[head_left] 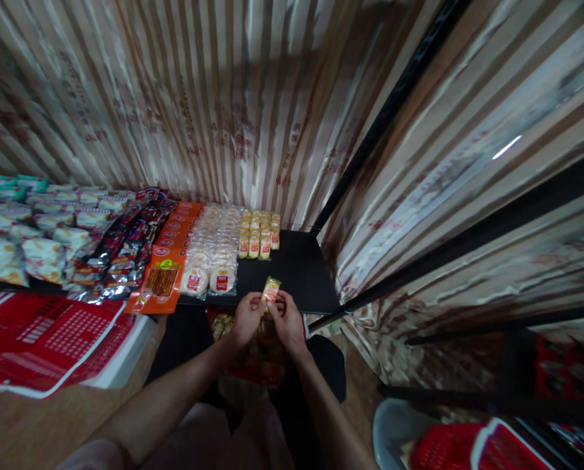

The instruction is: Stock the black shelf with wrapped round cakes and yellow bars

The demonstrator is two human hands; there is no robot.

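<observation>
Between my two hands is a small yellow wrapped snack pack [271, 290] with a red label, tilted slightly. My left hand [247, 320] pinches its left side, and my right hand [288, 321] grips its right side. Both hands are just in front of the black shelf [296, 271]. Beneath them, partly hidden by my wrists, lies an open red bag [257, 372] with more yellowish wrapped pieces in it. Rows of matching yellow packs [259, 235] stand on the shelf beyond my hands.
Left along the shelf lie clear-wrapped round white snacks [208, 254], orange packets [164, 267], dark packets [120, 254] and white packets [44, 254]. A red and white bag [51, 339] hangs below. Black metal posts [389, 111] and a striped curtain [223, 98] bound the right and back.
</observation>
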